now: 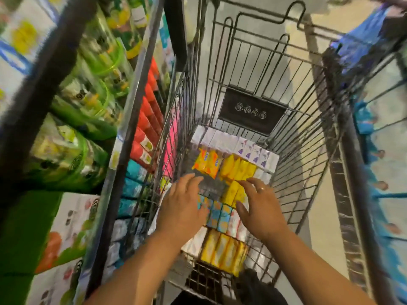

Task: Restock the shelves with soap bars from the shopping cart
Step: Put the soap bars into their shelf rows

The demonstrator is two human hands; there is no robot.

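Note:
Both my arms reach down into the wire shopping cart (293, 133). On its floor lie rows of soap bars: white-and-purple boxes (244, 148) at the far end, yellow and orange packs (222, 166) in the middle, blue-and-orange boxes (220, 213) nearer, and yellow packs (224, 252) nearest. My left hand (182, 205) hovers over the blue-and-orange boxes with spread fingers and holds nothing. My right hand (259, 208), a ring on one finger, hangs over the yellow packs (233, 192) with fingers spread; whether it touches them is unclear.
The shelves (123, 137) stand right against the cart's left side, stocked with green packs (88, 89), red and pink boxes (145, 128), and teal and white packs lower down. Blue goods (372, 150) line the right. Pale floor shows beyond the cart.

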